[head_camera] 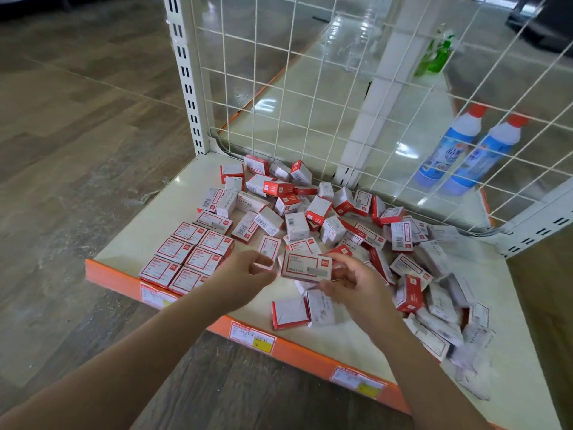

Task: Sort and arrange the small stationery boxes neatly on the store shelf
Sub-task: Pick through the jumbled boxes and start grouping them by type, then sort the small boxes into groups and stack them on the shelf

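At the front edge of the shelf point(313, 308), an orange lip point(310, 347) carries yellow-and-white price tags point(251, 336), and both bare forearms reach in over it. The right hand point(356, 283) pinches a red-and-white stationery box point(305, 264) by its right end, label side up, lifted just above the shelf surface. The left hand point(248, 270) is loosely curled beside the box's left end, fingertips near it — whether they touch it cannot be told. Just under the right hand, two more boxes point(291, 313) lie on their sides.

To the left, a tidy block of boxes point(189, 252) sits flat in two rows against the lip, labels up and edges touching. Behind and to the right, a loose heap of boxes point(325, 212) sprawls across the shelf — some upright, some tilted, many overlapping — running along the right side down to the front corner, where the boxes blur.

At the back, a white wire grid panel point(310, 88) rises between slotted uprights point(186, 76). Through the grid, on the neighbouring shelf, stand two blue bottles with red caps point(465, 144), and farther off a green bottle point(435, 54).
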Demonstrator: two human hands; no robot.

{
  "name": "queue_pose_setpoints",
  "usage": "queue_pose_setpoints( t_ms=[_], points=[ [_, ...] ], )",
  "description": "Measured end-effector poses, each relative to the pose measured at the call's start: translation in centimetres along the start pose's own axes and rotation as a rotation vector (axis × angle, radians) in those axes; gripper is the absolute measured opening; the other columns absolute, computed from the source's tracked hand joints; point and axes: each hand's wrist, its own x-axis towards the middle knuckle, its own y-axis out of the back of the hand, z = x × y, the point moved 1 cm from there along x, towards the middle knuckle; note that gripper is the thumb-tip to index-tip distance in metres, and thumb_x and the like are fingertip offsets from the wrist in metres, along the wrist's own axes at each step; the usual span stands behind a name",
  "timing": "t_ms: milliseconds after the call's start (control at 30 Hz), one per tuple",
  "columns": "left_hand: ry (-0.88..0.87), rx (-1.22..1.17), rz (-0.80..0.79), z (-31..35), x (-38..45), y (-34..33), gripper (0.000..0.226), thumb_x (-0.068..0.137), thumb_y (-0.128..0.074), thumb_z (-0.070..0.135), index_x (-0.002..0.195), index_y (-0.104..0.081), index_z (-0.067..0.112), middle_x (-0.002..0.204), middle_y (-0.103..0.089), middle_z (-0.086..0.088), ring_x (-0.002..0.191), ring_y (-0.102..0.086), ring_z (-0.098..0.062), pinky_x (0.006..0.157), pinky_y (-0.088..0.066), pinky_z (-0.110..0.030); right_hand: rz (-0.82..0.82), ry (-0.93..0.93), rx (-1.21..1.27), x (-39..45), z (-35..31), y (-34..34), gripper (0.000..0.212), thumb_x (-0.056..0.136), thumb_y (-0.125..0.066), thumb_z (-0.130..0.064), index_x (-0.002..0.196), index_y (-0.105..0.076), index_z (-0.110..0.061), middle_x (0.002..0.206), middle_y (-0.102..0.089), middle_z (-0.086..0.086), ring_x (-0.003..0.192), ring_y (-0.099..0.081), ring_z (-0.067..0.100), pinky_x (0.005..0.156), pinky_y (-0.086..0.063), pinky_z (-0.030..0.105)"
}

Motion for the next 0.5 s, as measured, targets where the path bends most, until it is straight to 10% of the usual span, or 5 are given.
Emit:
queue_pose_setpoints(
  t_ms=[333, 500],
  points=[
    [-0.18, 0.423, -0.074, 3.9, -0.8, -6.5, 0.029, 0.093, -0.051, 0.022, 0.121, -0.056, 0.019, 0.127, -0.054, 0.0, 0.112, -0.052, -0.017, 0.09, -0.041, -0.025, 0.085, -0.057, -0.201, -6.0, 5.4, 4.9, 0.03, 0.085, -0.064, -0.019, 0.107, -0.051, -0.033, 0.089, -0.062, -0.016, 0.08, -0.059, -0.001, 0.069, -0.047, 0.007],
    [-0.24, 0.505, -0.147, 4.9, -1.2, -8.5, 0.029, 0.093, -0.051, 0.021, 0.121, -0.056, 0.019, 0.128, -0.054, 0.001, 0.112, -0.051, -0.014, 0.092, -0.038, -0.022, 0.116, -0.097, -0.258, -8.3, 8.5, 5.0, 0.043, 0.086, -0.063, -0.021, 0.127, -0.05, -0.023, 0.115, -0.063, -0.007, 0.096, -0.056, 0.003, 0.079, -0.041, 0.007]
  ],
)
